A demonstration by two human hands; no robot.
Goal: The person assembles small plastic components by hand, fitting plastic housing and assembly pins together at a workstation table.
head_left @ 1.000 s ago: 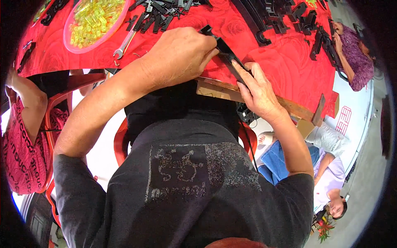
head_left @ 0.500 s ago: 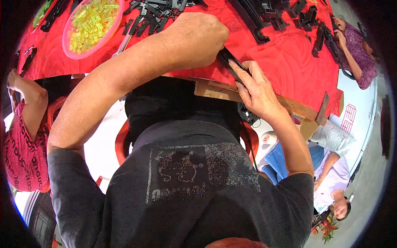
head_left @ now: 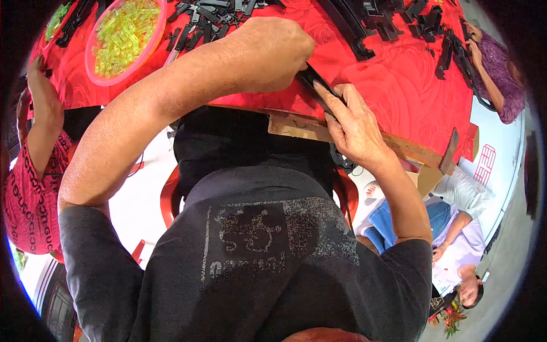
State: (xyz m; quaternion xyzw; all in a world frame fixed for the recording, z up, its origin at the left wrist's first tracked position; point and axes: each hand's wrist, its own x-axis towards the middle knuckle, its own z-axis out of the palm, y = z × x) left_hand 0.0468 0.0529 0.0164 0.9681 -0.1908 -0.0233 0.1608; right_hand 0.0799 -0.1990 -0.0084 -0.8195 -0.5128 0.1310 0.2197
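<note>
A long, narrow black part (head_left: 308, 75) lies slanted between my two hands over the near edge of the red tabletop. My right hand (head_left: 354, 122) grips its nearer end, with the index finger stretched along the top. At the other end, my left hand (head_left: 277, 55) is closed in a fist over the part, its wrist bent and the back of the hand toward me. Its fingertips are turned away and hidden, so what they do there does not show. Loose small black and grey pieces (head_left: 208, 21) are heaped just beyond my left forearm.
A pink-rimmed bowl (head_left: 90, 65) of yellow-green clear pieces stands at left. Long black parts (head_left: 347, 28) lie at the far right. A wooden edge (head_left: 407, 147) borders the table. Co-workers sit on the left (head_left: 40, 188), far right (head_left: 498, 74) and lower right (head_left: 456, 245).
My hands and the black part hold nearly the same pose. The view has shifted slightly. At left, the co-worker's arm has risen toward the table.
</note>
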